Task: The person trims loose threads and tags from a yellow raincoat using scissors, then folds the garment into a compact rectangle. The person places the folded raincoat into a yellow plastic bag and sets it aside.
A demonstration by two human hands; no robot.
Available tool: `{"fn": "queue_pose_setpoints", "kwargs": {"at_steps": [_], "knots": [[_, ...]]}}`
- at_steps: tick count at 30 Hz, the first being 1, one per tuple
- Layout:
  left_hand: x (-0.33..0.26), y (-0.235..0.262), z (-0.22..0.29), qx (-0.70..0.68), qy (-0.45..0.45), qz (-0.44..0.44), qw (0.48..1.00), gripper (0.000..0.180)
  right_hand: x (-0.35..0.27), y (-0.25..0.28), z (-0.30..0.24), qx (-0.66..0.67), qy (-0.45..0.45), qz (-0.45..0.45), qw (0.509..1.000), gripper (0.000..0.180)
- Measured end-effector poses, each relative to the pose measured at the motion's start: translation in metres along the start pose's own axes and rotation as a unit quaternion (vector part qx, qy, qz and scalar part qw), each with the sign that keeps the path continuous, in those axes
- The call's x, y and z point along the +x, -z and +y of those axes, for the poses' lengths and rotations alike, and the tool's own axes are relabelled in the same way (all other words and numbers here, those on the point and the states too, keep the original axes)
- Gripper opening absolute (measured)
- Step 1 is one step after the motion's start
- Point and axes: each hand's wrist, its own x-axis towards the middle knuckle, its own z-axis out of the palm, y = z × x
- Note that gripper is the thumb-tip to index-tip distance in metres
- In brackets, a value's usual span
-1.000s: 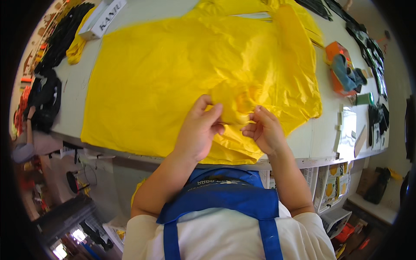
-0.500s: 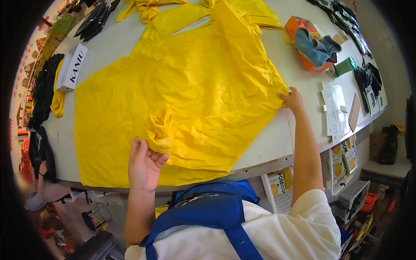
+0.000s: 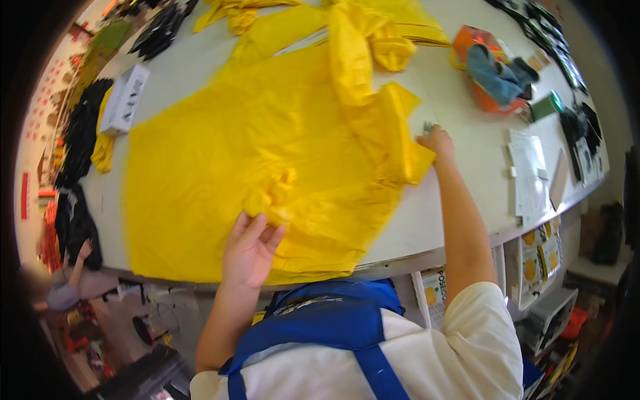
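A large yellow raincoat-like garment (image 3: pixel 200 180) of thin, creased fabric lies spread over the table, with its right part folded over in thick pleats. My left hand (image 3: pixel 252 250) pinches a gathered yellow cuff (image 3: pixel 270 199) between thumb and fingers, palm turned up, above the near half of the garment. At the garment's right edge, my right hand (image 3: pixel 438 145) is closed near the tabletop. A small grey metal tool (image 3: pixel 428 127) shows at its fingertips; its exact kind is too small and blurred to tell.
On the white table (image 3: pixel 460 207) stand an orange box (image 3: pixel 472 40) with a blue cloth (image 3: pixel 493 77), a green-lidded container (image 3: pixel 548 105) and paper sheets (image 3: pixel 528 170). A white box (image 3: pixel 127 100) and black bundles (image 3: pixel 163 30) lie left. Another person's arm (image 3: pixel 79 261) reaches in there.
My right hand has let go of the garment's right edge, which has folded back leftward, and now has a metal tool at its fingers. My left hand has shifted rightward with the cuff.
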Motion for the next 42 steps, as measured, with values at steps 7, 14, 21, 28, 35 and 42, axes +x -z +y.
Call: {"fn": "queue_pose_setpoints", "kwargs": {"at_steps": [7,14,21,28,35,42], "knots": [[-0.008,-0.01,0.021,-0.054,-0.017,-0.053,0.997,0.018,-0.019,0.013,0.029,0.614,-0.106,0.143,0.769,0.024],[-0.018,-0.014,0.019,-0.048,-0.032,-0.058,0.997,0.015,-0.238,0.117,-0.144,0.525,0.313,-0.015,0.791,0.046],[-0.027,-0.016,0.021,0.009,-0.15,-0.058,0.987,0.01,-0.283,0.115,-0.202,0.464,0.442,0.133,0.757,0.032],[-0.036,-0.007,0.014,0.015,-0.185,-0.053,0.981,0.007,-0.29,0.12,-0.206,0.398,0.502,0.224,0.735,0.017],[-0.04,-0.006,0.019,-0.096,-0.07,-0.085,0.989,0.014,-0.295,0.108,-0.188,0.771,0.161,-0.158,0.595,0.005],[-0.042,-0.014,0.014,0.011,-0.118,-0.074,0.99,0.016,-0.29,0.117,-0.186,0.61,0.291,-0.123,0.726,0.002]]}}
